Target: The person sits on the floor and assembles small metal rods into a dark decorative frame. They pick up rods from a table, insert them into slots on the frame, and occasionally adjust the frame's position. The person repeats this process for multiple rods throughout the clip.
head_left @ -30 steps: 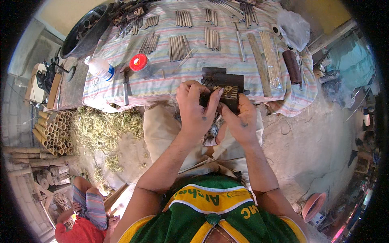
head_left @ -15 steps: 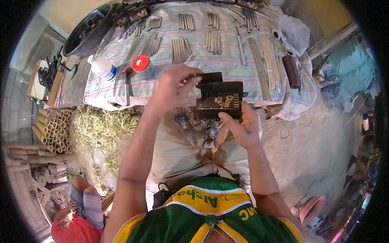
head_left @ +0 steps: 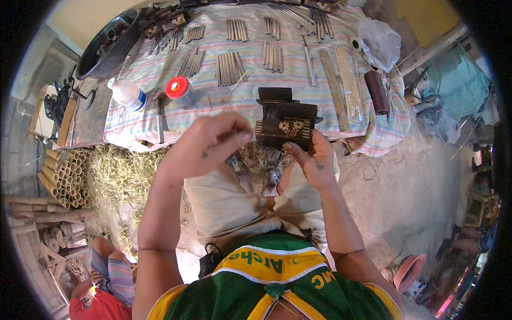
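Observation:
My right hand [head_left: 314,162] grips a dark carved bamboo piece [head_left: 285,132] from its lower right, thumb on the front. Pale flowers and striped bands decorate this piece. Behind it rise further dark curved sections [head_left: 276,95]; whether they are all joined, I cannot tell. Just left of the bamboo piece is my left hand [head_left: 216,140], slightly blurred, its fingers loosely bent and apart. Nothing shows in the left hand, and its fingertips are close to the piece's left edge.
Bundled thin tubes [head_left: 229,69] lie on the striped cloth [head_left: 208,104]. A red-lidded jar [head_left: 178,89], white bottle [head_left: 126,95], hammer [head_left: 160,120] and brown roller [head_left: 377,93] sit on it too. A black basin [head_left: 104,50] stands far left. Someone in red [head_left: 98,304] sits at lower left.
My left hand has come off the upper dark section and moved down and left, nearer me. The bamboo piece stays in my right hand, shifted slightly. The view has turned a little.

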Demonstrator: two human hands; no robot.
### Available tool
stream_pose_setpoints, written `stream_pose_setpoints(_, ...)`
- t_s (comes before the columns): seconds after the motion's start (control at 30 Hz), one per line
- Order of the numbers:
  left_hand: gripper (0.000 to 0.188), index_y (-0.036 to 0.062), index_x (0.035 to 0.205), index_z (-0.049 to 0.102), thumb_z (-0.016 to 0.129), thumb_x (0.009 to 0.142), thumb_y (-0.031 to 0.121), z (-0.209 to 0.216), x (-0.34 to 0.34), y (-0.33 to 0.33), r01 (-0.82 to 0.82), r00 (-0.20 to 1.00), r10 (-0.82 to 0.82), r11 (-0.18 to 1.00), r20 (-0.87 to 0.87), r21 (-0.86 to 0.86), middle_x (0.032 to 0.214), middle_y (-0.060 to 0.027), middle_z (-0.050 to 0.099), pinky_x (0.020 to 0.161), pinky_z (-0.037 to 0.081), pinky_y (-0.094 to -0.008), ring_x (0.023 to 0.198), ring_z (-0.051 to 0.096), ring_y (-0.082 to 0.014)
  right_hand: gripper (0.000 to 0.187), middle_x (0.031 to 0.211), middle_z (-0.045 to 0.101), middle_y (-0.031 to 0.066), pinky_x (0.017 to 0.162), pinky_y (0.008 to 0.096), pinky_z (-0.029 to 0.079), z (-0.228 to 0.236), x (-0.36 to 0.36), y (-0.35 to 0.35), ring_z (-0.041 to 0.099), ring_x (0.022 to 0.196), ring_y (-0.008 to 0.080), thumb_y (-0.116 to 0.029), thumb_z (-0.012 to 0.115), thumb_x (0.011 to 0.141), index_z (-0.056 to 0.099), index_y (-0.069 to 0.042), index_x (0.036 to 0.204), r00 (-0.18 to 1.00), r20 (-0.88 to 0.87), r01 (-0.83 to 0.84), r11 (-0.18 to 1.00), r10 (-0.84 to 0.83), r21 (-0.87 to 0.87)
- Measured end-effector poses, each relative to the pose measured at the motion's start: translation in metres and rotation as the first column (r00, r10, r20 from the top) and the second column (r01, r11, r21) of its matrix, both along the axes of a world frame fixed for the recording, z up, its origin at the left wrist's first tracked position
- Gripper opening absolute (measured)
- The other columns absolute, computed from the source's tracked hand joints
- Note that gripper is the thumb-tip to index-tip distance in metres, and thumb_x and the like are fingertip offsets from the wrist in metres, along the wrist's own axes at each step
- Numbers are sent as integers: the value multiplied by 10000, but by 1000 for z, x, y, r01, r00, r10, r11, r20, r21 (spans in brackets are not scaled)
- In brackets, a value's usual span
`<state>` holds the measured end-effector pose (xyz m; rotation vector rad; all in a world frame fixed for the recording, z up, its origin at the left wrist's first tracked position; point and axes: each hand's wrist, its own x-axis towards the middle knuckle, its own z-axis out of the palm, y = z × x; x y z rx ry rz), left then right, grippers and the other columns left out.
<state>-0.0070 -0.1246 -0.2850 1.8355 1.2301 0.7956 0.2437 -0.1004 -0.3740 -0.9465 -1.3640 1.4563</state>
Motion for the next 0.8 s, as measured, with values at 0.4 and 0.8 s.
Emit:
stream_pose_setpoints(0.4, 111, -14, 937, 661, 641, 896, 88, -37, -23, -57, -121, 915, 223, 946, 336, -300, 753, -28, 628, 578, 446, -258, 664, 557, -95, 276, 778, 507, -43, 712, 225, 368, -44, -24, 44, 442, 767, 55, -269, 603, 950, 568, -13, 854, 958, -178, 222, 975, -224, -35)
stream_pose_setpoints(0.8, 117, 8, 923, 581, 550, 953, 117, -66, 19, 16, 38, 176, 260, 962, 949, -270, 1014, -141, 636, 651, 506, -318, 797, 625, -214, 400, 1005, 603, -8, 910, 271, 424, -76, -29, 88, 548, 967, 84, -298, 679, 897, 609, -3, 1158, 902, -393, 134, 981, -180, -142)
